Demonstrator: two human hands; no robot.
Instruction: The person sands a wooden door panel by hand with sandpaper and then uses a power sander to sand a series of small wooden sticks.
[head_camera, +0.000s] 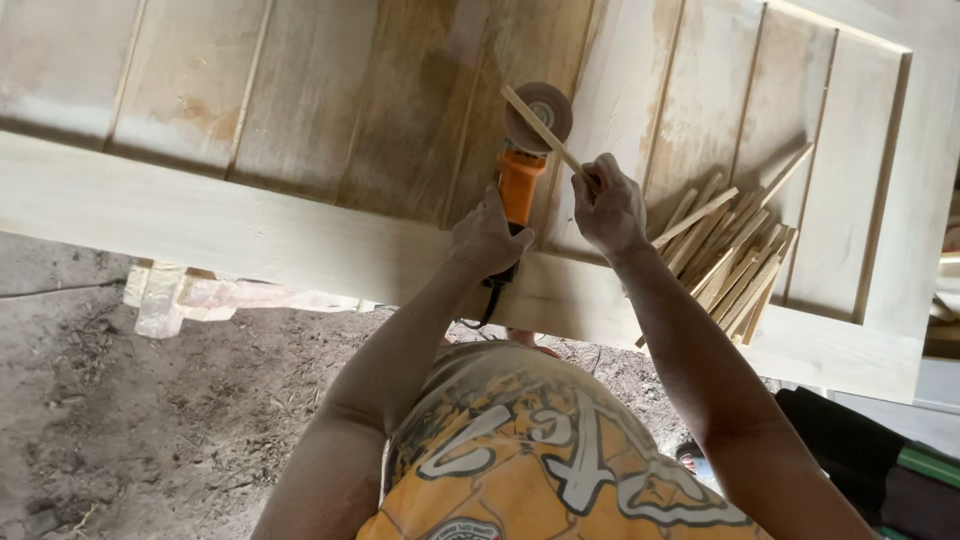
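Apparently strip (540, 128) across grinder (522, 175), between hands.

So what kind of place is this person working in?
Probably a small woodworking shop, perhaps open-air: a large unfinished panelled door lies flat, a pile of thin wood strips rests on it, an orange angle grinder is in use, and the floor is bare dirt.

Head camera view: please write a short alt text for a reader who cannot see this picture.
Seen from above, a person's left hand grips an orange angle grinder while the right hand holds a thin wooden strip against its sanding disc. Both are over a pale panelled wooden door lying flat, with a pile of similar wooden strips to the right.
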